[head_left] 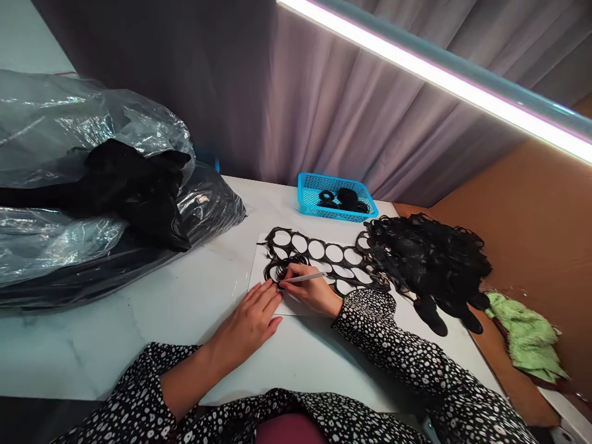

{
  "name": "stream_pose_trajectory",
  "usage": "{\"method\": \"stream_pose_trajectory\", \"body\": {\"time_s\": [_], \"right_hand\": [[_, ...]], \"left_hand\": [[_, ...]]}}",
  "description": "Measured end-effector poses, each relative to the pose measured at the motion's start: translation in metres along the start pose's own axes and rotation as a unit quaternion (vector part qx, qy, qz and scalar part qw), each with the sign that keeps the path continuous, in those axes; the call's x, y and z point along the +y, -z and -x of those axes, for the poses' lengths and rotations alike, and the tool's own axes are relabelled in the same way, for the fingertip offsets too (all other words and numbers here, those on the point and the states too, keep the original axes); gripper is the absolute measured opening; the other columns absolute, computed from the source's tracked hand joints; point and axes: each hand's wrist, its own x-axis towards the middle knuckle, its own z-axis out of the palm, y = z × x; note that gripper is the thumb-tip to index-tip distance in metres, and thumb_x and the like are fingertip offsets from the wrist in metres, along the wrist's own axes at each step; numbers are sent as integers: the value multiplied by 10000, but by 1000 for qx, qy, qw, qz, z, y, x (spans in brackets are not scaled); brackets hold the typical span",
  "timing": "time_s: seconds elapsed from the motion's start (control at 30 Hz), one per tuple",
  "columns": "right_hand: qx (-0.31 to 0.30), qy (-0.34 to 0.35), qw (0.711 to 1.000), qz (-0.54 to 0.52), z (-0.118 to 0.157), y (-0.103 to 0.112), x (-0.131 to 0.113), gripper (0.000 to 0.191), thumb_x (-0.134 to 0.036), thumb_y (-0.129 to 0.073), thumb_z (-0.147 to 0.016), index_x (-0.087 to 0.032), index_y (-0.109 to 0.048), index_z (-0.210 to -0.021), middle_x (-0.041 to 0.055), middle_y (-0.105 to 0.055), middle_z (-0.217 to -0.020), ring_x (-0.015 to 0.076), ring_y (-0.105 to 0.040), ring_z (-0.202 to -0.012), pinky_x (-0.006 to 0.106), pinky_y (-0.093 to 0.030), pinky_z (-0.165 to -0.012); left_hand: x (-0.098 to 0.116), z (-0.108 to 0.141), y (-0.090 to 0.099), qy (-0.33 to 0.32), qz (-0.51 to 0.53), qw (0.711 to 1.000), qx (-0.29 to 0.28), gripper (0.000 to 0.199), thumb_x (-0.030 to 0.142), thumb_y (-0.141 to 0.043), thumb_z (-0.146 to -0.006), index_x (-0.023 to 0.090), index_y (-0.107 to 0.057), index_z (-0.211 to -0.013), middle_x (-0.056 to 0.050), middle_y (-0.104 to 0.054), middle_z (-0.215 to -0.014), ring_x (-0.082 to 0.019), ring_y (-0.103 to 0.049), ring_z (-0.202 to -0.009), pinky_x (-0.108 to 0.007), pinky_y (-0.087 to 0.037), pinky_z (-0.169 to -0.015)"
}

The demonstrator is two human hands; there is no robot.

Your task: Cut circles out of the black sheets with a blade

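My right hand (312,288) grips a slim white pen-like tool (305,278), its lower end pointing left at a black sheet with round holes (309,242). This holed sheet lies on a thin white board (259,262); several white circles show through it. Flat on the board's near left edge, my left hand (259,311) has its fingers stretched out, fingertips beside the tool's end. Under and around the right fingers are thin black loops (272,269), partly hidden, and I cannot make out exactly what the tool touches.
A blue basket (303,200) with black rings (348,197) stands behind the board. To the right lies a heap of black offcut strips (430,256), with a green cloth (525,336) beyond. Plastic bags (208,197) with black fabric (134,185) fill the left. A lamp tube (439,74) crosses above.
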Motion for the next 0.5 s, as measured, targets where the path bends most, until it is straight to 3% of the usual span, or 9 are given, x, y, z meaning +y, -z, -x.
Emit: {"method": "stream_pose_trajectory", "body": {"time_s": [0.2, 0.33, 0.5], "right_hand": [[10, 16, 997, 72, -1, -4, 8, 193, -218, -657, -856, -192, -538, -706, -7, -605, -717, 150, -505, -691, 262, -350, -634], [10, 29, 990, 135, 3, -9, 9, 195, -197, -649, -859, -199, -522, -712, -1, -548, -690, 160, -480, -690, 264, -348, -611], [-44, 155, 959, 235, 4, -6, 7, 171, -177, -497, -936, -210, -521, -770, 54, -547, -768, 214, -479, -793, 330, -404, -706]], "left_hand": [[0, 0, 1, -6, -27, 1000, -6, 323, 247, -425, -988, 116, -578, -1240, -156, -613, -1294, -301, -530, -1282, -491, -481, -1055], [0, -1, 3, -8, -27, 1000, -8, 314, 240, -459, -972, 107, -577, -1232, -154, -622, -1277, -306, -539, -1269, -486, -484, -1052], [-1, -2, 4, -2, 0, 1000, -2, 302, 213, -499, -953, 107, -580, -1223, -155, -634, -1245, -299, -543, -1261, -468, -491, -1037]]}}
